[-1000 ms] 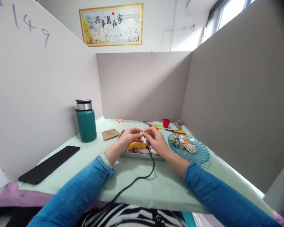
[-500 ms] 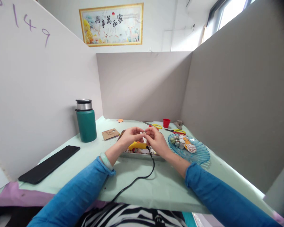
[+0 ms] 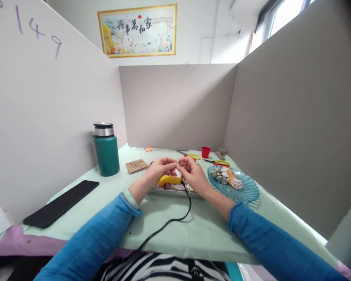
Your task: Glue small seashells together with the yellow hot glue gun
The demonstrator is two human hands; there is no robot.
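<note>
My left hand [image 3: 164, 168] and my right hand [image 3: 193, 171] meet above the tray, fingertips pinched close together. Between them is something small, partly whitish, mostly covered by the fingers; its kind cannot be made out. Just under the hands lies a yellow corded tool [image 3: 170, 180], which looks like a glue gun, its black cord [image 3: 175, 219] running toward me over the table edge. It rests across a shallow metal tray [image 3: 166, 192] holding small colourful pieces, largely hidden by my hands.
On the right, a blue glass plate [image 3: 250, 190] bears several shells [image 3: 236, 184]. Behind it are yellow-handled scissors [image 3: 220, 162] and a red cup [image 3: 205, 152]. To the left are a brown card [image 3: 137, 166], a green bottle [image 3: 107, 156] and a black flat case [image 3: 61, 203]. Grey panels [image 3: 178, 105] enclose the table.
Both hands stay in nearly the same place; the fingertips have shifted slightly around the small piece. Everything else lies as before.
</note>
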